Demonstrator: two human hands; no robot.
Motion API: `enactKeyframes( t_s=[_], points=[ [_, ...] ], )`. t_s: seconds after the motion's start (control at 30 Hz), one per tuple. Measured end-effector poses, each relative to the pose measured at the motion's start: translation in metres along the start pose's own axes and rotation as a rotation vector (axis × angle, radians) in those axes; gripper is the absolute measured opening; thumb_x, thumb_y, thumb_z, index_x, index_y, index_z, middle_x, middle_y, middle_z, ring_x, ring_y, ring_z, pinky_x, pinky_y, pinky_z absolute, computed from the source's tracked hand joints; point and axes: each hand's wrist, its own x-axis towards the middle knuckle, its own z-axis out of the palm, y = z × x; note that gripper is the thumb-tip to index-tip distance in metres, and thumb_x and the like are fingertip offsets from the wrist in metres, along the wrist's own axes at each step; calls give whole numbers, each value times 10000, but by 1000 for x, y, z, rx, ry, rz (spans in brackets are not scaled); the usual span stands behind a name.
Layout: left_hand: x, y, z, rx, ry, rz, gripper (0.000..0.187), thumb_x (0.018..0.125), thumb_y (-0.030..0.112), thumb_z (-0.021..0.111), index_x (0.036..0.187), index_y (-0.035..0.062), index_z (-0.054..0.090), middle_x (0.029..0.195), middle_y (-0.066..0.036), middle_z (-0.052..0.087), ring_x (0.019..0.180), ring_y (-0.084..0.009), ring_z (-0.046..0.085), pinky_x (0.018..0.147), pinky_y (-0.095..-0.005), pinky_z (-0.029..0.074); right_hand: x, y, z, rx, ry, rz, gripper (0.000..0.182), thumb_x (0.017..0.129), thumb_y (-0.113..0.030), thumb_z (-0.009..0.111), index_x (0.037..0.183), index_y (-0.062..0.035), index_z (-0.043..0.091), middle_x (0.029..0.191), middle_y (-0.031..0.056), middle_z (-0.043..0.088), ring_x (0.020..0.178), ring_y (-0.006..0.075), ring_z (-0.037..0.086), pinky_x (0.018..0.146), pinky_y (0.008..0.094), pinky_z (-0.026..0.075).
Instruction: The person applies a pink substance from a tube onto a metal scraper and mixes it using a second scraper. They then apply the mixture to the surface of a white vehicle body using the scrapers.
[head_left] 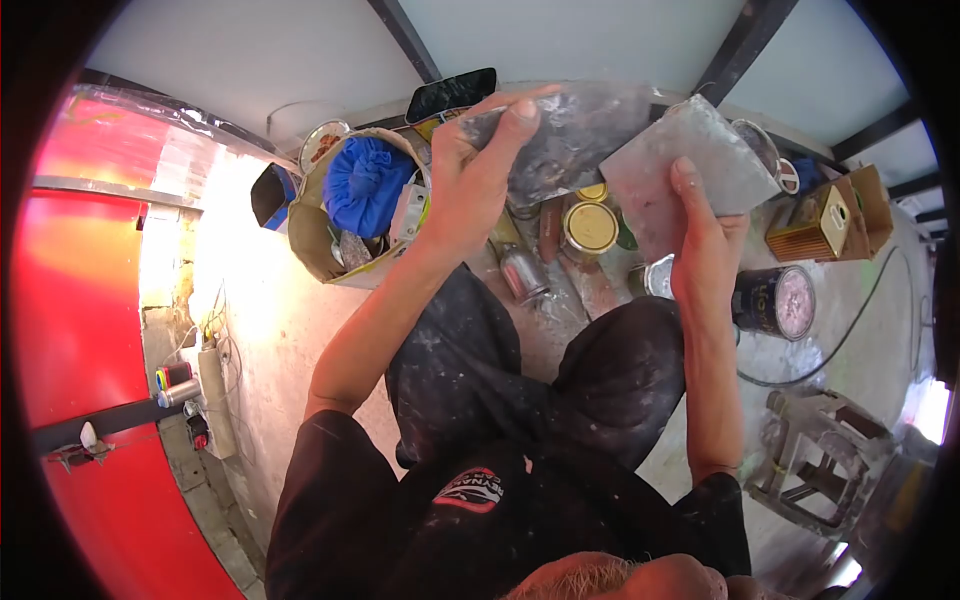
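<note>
My left hand [485, 165] is closed on the left edge of a dark grey, smudged sheet [575, 140], thumb on its near face. The sheet is blurred, and pale dust hangs around it. In my right hand [708, 235] is a lighter grey, dust-covered rectangular sheet [645, 185], tilted, with the thumb flat on its face and the fingers behind it. The two sheets are side by side, their near edges close together. Below them, a tin with a yellowish lid [590, 228] and a metal cup-shaped container [522, 275] are on the floor between my knees.
On the left stands a wide bag-like container [310, 240] holding a blue cloth bundle [365, 185]. To the right are a dark paint can [760, 302], a cardboard box [872, 205], a black hose [850, 345] and a dusty plastic stool [825, 465]. Red panels [85, 310] line the far left.
</note>
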Motion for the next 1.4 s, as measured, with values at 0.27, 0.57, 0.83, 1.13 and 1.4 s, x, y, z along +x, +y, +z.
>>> enactKeyframes(
  t_s=[0.27, 0.57, 0.83, 1.13, 1.4],
  points=[
    [1, -3, -10, 147, -362, -279, 304, 960, 237, 669, 1173, 24, 627, 1000, 4, 648, 890, -70, 577, 813, -250, 464, -2, -5, 4, -153, -65, -6, 293, 890, -106, 747, 1151, 0, 668, 1044, 30, 696, 921, 109, 637, 836, 283, 500],
    [-11, -14, 16, 43, -279, -130, 491, 1055, 405, 497, 1378, 37, 534, 1177, -32, 623, 1102, -118, 554, 1010, -312, 430, -27, -18, 28, -292, -216, -79, 290, 908, -74, 718, 1175, 17, 655, 1071, 47, 699, 949, 113, 635, 848, 278, 506],
    [-15, -28, 9, 81, -444, -62, 483, 1045, 373, 531, 1373, 18, 513, 1213, -41, 596, 1141, -136, 534, 1037, -327, 408, -38, -4, 31, -370, -379, -185, 337, 919, -49, 709, 1237, 8, 613, 1118, 55, 682, 1011, 130, 640, 896, 285, 504],
    [-23, -33, 8, -50, -463, -82, 628, 998, 502, 574, 1393, 25, 474, 1181, -62, 639, 1077, -141, 581, 970, -346, 466, -38, -6, 30, -368, -464, -211, 388, 894, -43, 733, 1251, 4, 588, 1138, 65, 663, 1008, 128, 637, 870, 283, 525],
    [-21, -28, 2, 109, -383, -307, 665, 900, 515, 712, 1326, 32, 550, 1123, -59, 661, 1057, -134, 596, 926, -328, 480, -43, -7, 39, -252, -373, -106, 351, 904, -1, 691, 1241, 31, 599, 1142, 72, 674, 1030, 137, 642, 906, 293, 510]
  ],
)
